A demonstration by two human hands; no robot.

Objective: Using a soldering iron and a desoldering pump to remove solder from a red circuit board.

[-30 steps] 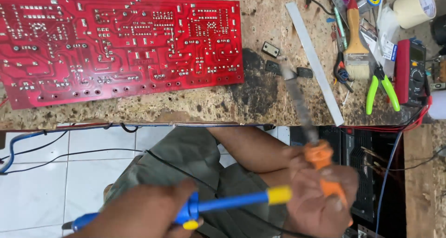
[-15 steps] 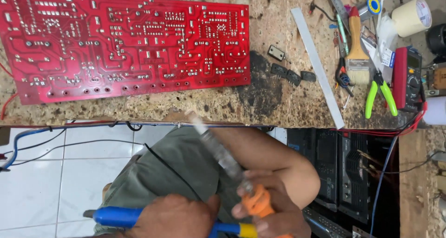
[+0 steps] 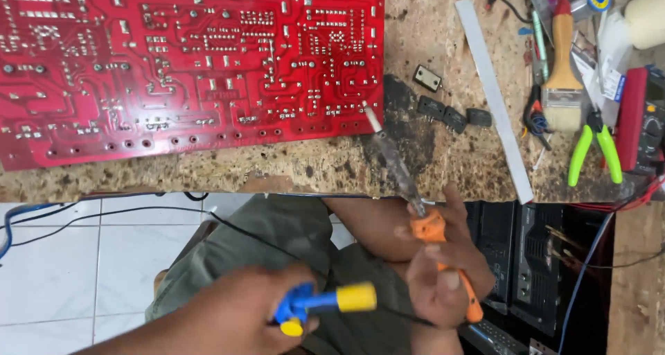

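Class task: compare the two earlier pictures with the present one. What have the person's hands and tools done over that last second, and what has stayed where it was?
The right hand has swung the orange-handled soldering iron up, so its tip now reaches the lower right corner of the red circuit board. The left hand keeps its grip on the blue and yellow desoldering pump, held low over the lap. Nothing was let go. The board, brush and green-handled pliers lie unmoved.

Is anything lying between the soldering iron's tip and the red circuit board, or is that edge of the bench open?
Nothing visible does. The right hand holds the soldering iron, and its tip is already at the lower right corner of the red circuit board. The small black components lie off to the right. The left hand holds the blue and yellow desoldering pump below the bench.
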